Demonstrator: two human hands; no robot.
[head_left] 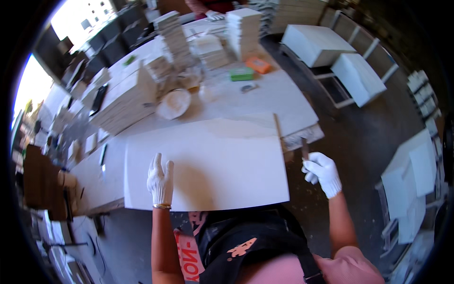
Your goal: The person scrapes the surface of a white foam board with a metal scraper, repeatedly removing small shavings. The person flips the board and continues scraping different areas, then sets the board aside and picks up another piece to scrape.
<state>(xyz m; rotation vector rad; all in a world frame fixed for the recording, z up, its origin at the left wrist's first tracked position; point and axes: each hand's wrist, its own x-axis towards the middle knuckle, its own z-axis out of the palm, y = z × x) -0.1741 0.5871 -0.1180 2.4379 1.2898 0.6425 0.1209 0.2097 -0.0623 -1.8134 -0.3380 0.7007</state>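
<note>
A large smooth white panel [236, 161] lies across the near part of the worktable, reaching its front edge close to my body. My left hand [161, 181], in a white knit glove, is over the panel's left part, with fingers straight and thumb apart, holding nothing. Whether it touches the panel I cannot tell. Off the panel's right edge, my gloved right hand [323, 174] is closed round a small flat tool with a dark blade [305, 148], which looks like a scraper and points away from me. Its handle is hidden in the glove.
Stacks of white slabs [124, 102] stand at the table's left and back. A white bowl [174, 104], a green block [241, 74] and an orange block [258, 65] lie beyond the panel. Across the table is another person's gloved hand [215, 15]. Wrapped white blocks [317, 45] rest at back right.
</note>
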